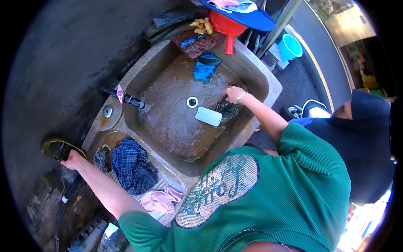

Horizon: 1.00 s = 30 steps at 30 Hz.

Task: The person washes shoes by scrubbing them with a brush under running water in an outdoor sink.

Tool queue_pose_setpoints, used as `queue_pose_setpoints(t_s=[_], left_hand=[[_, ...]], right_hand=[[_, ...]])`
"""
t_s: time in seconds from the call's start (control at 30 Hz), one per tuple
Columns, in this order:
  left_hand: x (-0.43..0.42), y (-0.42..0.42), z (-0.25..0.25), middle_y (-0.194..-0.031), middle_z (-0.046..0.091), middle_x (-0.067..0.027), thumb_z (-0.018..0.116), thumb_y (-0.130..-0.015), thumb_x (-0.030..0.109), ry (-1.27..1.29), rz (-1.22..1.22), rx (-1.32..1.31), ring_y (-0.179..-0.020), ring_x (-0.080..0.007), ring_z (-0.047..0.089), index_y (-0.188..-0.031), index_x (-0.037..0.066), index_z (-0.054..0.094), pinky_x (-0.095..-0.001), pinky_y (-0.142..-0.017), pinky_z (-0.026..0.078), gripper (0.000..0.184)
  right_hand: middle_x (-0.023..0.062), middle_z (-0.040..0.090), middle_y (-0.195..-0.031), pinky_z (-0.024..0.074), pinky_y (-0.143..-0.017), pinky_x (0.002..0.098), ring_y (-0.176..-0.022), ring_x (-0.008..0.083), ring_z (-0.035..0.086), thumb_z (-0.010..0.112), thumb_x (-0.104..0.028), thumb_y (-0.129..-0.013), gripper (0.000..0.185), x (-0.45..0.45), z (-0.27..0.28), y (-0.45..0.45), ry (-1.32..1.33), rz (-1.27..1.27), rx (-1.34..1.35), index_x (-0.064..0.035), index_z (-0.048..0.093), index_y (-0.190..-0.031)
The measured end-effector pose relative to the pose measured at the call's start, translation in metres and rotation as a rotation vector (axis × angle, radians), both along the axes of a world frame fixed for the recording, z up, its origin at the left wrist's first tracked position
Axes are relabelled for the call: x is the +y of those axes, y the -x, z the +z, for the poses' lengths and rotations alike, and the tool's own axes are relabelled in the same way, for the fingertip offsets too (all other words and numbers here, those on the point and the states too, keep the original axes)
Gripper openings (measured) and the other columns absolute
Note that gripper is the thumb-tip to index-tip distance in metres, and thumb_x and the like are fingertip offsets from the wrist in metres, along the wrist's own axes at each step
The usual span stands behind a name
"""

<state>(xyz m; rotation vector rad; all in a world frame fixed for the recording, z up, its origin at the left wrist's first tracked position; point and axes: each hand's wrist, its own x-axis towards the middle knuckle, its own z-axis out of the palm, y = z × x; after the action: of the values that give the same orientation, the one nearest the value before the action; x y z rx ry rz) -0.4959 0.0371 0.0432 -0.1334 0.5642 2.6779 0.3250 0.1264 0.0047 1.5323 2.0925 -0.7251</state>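
My left hand [73, 160] is out past the sink's left side, its fingers closed on the edge of a dark olive shoe [53, 145]. Inside the large stone sink [168, 161], my right hand [234, 94] grips the upper end of a second dark shoe [227, 110], which lies along the right wall. A pale rectangular object [208, 116], its kind unclear, sits against that shoe. Shallow water covers the sink bottom around the round drain [192, 102]. Blue wet cloth [204, 72] lies near the far wall.
A black tap [133, 101] with a pink handle reaches over the sink. Checked dark-blue cloth [132, 166] and pink cloth [161, 199] lie on the side basin. A red dipper [228, 31] and ginger [202, 26] sit at the far rim. A dark-clothed person [361, 143] is close on the right.
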Motion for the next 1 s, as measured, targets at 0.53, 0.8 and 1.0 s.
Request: queue_pose_setpoints(t_s=[0.53,0.8,1.0], left_hand=[[-0.06,-0.199,0.041,-0.109,0.053,-0.0141,0.058,-0.086,0.02,0.934,-0.002,0.19,-0.096,-0.0206,0.052,-0.118,-0.005,0.048,-0.0281,-0.078,0.042,0.042],[-0.065,-0.341,0.039,-0.092,0.057,-0.0034,0.059,-0.079,0.001,1.031,-0.034,0.708,-0.082,-0.0132,0.054,-0.101,0.006,0.054,-0.025,-0.068,0.045,0.023],[-0.045,-0.476,0.023,-0.089,0.061,-0.0031,0.06,-0.084,0.004,0.839,-0.948,0.831,-0.077,-0.012,0.059,-0.098,0.005,0.059,-0.0229,-0.072,0.048,0.015]], right_hand=[[0.0217,0.055,-0.116,0.0427,-0.091,0.0397,-0.109,0.0348,0.053,0.066,-0.044,-0.074,0.055,0.002,-0.049,-0.031,0.041,-0.096,-0.053,0.003,0.06,-0.103],[0.0193,0.065,-0.09,0.0485,-0.078,0.0445,-0.088,0.0339,0.063,0.066,-0.035,-0.077,0.034,0.02,0.06,0.017,-0.438,-0.291,0.025,-0.0064,0.061,-0.094],[0.0158,0.066,-0.081,0.0506,-0.072,0.0391,-0.08,0.0323,0.064,0.074,-0.041,-0.065,0.04,0.032,0.078,0.116,-0.408,-0.124,0.29,-0.0063,0.067,-0.083]])
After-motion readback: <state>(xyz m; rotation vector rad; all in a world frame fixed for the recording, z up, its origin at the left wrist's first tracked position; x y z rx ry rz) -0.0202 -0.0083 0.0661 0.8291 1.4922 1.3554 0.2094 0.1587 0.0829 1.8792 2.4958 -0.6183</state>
